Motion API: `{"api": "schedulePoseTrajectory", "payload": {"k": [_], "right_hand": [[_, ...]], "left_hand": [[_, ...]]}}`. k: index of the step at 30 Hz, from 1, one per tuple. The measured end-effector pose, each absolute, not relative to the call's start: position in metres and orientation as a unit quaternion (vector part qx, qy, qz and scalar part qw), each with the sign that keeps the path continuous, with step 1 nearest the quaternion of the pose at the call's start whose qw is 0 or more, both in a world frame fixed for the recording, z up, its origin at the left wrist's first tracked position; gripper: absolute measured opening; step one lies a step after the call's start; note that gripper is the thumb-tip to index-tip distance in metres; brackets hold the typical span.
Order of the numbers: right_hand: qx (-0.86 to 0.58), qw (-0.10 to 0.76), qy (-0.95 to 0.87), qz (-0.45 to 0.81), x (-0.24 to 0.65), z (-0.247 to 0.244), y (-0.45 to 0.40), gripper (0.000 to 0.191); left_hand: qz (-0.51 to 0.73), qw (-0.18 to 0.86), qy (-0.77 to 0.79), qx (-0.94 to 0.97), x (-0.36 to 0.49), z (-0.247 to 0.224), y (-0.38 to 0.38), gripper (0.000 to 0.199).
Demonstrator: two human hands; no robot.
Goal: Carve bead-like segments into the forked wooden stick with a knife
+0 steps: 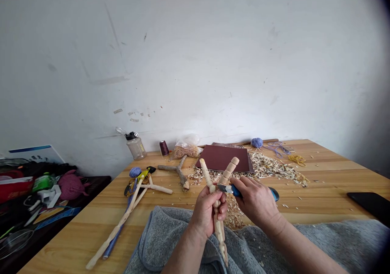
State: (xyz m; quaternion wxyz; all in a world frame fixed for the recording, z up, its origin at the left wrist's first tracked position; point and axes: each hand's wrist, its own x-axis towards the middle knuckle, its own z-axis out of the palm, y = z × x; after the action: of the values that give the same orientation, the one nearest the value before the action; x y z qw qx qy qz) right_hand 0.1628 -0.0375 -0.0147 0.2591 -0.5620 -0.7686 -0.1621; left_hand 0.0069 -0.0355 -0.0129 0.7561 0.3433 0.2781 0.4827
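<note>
Head view, forward and down, close overhead

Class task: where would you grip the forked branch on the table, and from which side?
Probably grip the thick joint where its arms meet, from above: the forked branch lies flat on the wooden table, leaving only the top open.

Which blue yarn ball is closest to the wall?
The ball at the far table edge, beside the loose purple strands; the other ball sits nearer, on the left, by the carved sticks.
</note>
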Motion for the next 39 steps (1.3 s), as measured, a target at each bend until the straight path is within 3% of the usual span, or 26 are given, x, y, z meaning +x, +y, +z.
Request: {"api": "schedulePoseTrajectory", "payload": {"k": [13,26,30,35,39], "right_hand": [[-0.592,0.223,-0.755,-0.174,0.161,-0.013,-0.037,0.017],[-0.62,0.227,-0.738,-0.14,0.159,-0.012,-0.037,0.022],[-0.591,0.285,-0.754,-0.03,0.159,-0.01,-0.036,0.023],[-0.487,0.417,-0.737,0.213,0.161,-0.012,-0.032,0.025],[-0.517,0.442,-0.712,0.172,0.165,-0.017,-0.029,0.029]], "left_hand": [[0.476,0.753,0.294,0.346,0.01,-0.014,-0.038,0.034],[0.544,0.619,0.369,0.43,0.029,-0.024,-0.048,0.033],[0.548,0.615,0.35,0.446,0.027,-0.024,-0.046,0.034],[0.493,0.764,0.27,0.316,0.016,-0.013,-0.041,0.037],[0.485,0.786,0.271,0.27,0.01,-0.009,-0.036,0.033]]}}
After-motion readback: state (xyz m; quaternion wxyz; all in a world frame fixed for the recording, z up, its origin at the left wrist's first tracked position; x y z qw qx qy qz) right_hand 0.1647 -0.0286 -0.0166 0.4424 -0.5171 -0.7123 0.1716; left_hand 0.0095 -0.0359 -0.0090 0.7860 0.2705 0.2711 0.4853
